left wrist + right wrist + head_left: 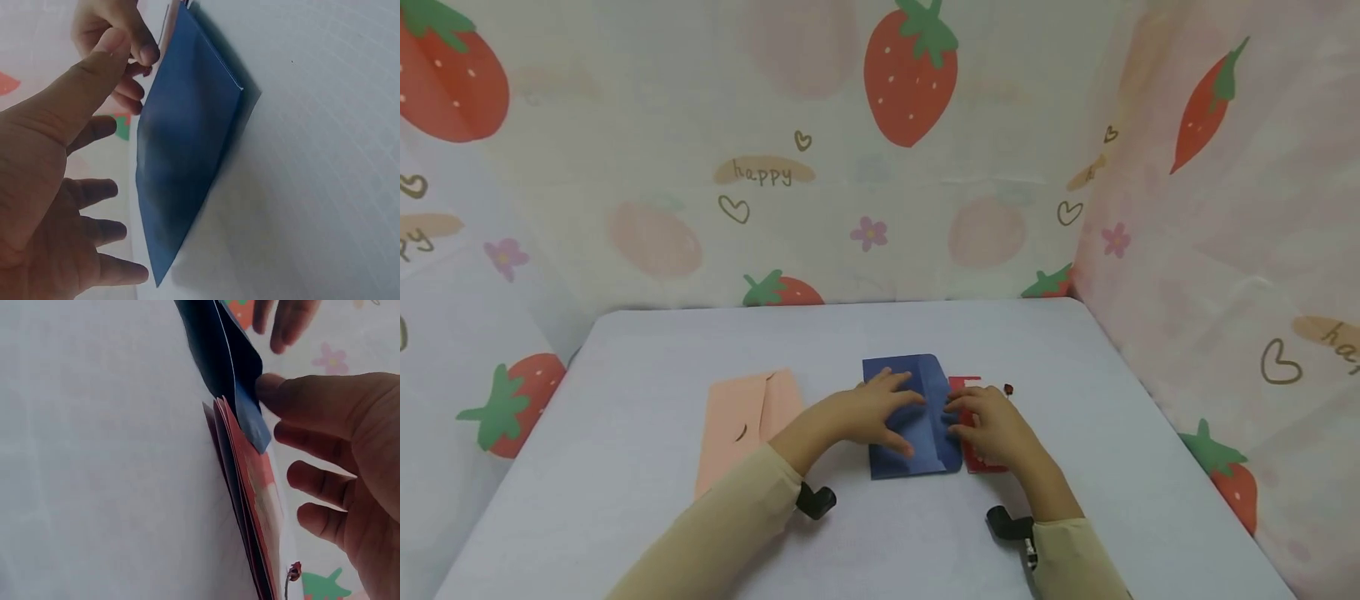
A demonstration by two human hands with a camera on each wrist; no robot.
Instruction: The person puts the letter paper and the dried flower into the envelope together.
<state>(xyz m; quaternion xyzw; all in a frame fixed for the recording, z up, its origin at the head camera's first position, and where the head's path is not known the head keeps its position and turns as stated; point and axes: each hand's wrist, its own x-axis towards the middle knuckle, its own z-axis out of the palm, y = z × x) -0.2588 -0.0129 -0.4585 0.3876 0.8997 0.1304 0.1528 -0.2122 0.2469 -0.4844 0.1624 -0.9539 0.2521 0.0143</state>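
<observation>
A blue envelope [898, 462] lies on the table, its flap [951, 454] on the right side lifted a little. My left hand [876, 410] is spread over the envelope, fingers apart and holding nothing. By the flap's edge is my right hand [996, 425], fingers loosely bent. Its thumb [312, 400] overlaps the flap in the right wrist view; whether it touches is unclear. Under that hand lies a red folded card [973, 458], partly hidden, its layers [240, 481] slightly fanned beside the flap. A small dark red dried flower [1008, 389] shows just beyond the card.
To the left, a peach envelope [730, 417] with a dark curved mark lies partly behind my left forearm. The white table [850, 542] meets a strawberry-print cloth [865, 183] at the back and sides. Both wrists carry black cameras [816, 502].
</observation>
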